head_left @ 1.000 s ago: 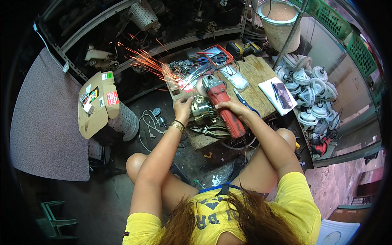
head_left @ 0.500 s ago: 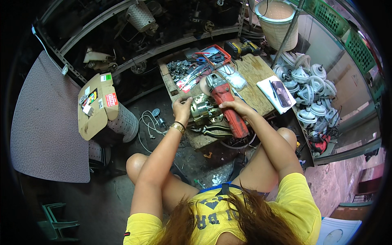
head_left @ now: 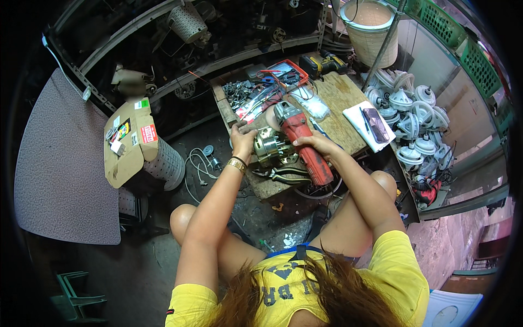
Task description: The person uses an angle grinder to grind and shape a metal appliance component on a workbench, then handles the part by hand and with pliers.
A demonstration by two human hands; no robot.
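My right hand (head_left: 318, 145) is wrapped round the body of a red angle grinder (head_left: 306, 144), which slants across the wooden workbench (head_left: 340, 87). The grinder's disc (head_left: 272, 116) sits at the upper edge of a shiny, brass-toned metal motor (head_left: 268, 146); whether it touches is hard to see. On the motor's left side my left hand (head_left: 243, 140) grips it, fingers over its end. Just below the motor lie pliers with black and yellow-green handles (head_left: 289, 175).
Loose screws (head_left: 235, 94), a red tray of tools (head_left: 291, 73) and a yellow-black cordless drill (head_left: 321, 64) sit at the bench's far side. A phone (head_left: 376, 121) rests on white paper to the right. White pulley-like parts (head_left: 417, 114) are piled beyond; a cardboard box (head_left: 128, 144) stands left.
My left hand's fingers have shifted on the motor, and the motor has turned slightly. A thin orange streak now shows beyond the bench's left corner. The grinder has barely moved.
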